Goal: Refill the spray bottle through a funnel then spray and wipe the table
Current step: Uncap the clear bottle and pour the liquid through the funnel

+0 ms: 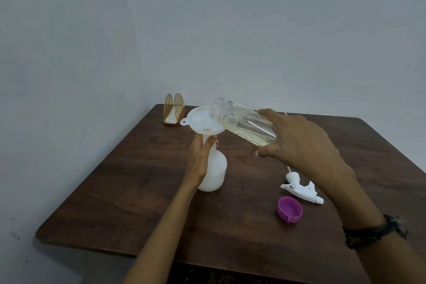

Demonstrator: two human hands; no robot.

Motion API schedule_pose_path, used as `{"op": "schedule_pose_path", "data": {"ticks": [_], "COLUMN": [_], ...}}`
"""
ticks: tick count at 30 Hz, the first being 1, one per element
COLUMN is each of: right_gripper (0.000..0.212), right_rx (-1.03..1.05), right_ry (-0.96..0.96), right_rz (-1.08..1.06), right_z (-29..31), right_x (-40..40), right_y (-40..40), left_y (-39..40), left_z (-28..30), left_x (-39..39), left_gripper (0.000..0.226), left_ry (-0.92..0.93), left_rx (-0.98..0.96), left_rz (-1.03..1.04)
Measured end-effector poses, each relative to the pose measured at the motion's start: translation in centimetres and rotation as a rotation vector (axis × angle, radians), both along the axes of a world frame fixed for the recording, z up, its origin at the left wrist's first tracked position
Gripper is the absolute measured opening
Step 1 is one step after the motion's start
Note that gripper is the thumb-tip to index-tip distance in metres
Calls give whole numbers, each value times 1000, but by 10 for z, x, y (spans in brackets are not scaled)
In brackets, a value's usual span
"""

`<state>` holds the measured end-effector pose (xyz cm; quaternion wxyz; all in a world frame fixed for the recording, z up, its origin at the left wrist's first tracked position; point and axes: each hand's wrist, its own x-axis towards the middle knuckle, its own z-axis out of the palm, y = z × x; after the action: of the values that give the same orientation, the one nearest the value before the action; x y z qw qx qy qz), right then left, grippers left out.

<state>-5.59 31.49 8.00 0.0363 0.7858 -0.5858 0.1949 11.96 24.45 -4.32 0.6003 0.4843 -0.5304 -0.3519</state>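
1. Pouring is under way: the right hand (297, 143) is wrapped round a clear refill bottle (244, 124), tipped so its open mouth hangs over the white funnel (202, 121).
2. Below the funnel stands the white spray bottle (213, 170), upright on the brown table (138, 191); the left hand (199, 159) grips its neck just under the funnel.
3. Right of the spray bottle lie the detached trigger head (302, 188) and, nearer the person, a purple cap (289, 210); behind the funnel sits a gold wire holder (174, 110).
4. Risk, as I judge it: tipping too steeply could flood the funnel and spill pale liquid over its rim.
5. A loosened left grip could let the top-heavy funnel tilt or topple the light bottle.
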Motion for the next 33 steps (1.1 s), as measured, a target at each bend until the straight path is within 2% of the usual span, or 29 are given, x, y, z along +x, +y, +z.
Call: {"op": "schedule_pose_path", "data": {"ticks": [2, 6, 9, 13, 20, 28, 33], "right_gripper": [69, 70, 71, 71, 72, 72, 70], "right_rx": [7, 18, 17, 15, 33, 38, 41], "right_ry": [-4, -6, 1, 14, 26, 39, 36], "right_rz": [1, 8, 6, 6, 7, 2, -4], "right_z": [1, 1, 2, 3, 5, 6, 7], "right_x": [0, 0, -1, -1, -1, -1, 1], "right_y": [0, 1, 2, 2, 2, 3, 2], "left_y": [-1, -1, 0, 1, 0, 1, 3], "left_z": [-1, -1, 1, 2, 1, 2, 4], "left_x": [0, 0, 0, -2, -1, -1, -2], "left_gripper": [11, 24, 25, 50, 18, 46, 24], "left_ry": [1, 6, 7, -3, -7, -8, -8], "left_rx": [-2, -11, -4, -34, 1, -11, -1], "left_rz": [4, -3, -4, 16, 18, 13, 32]}}
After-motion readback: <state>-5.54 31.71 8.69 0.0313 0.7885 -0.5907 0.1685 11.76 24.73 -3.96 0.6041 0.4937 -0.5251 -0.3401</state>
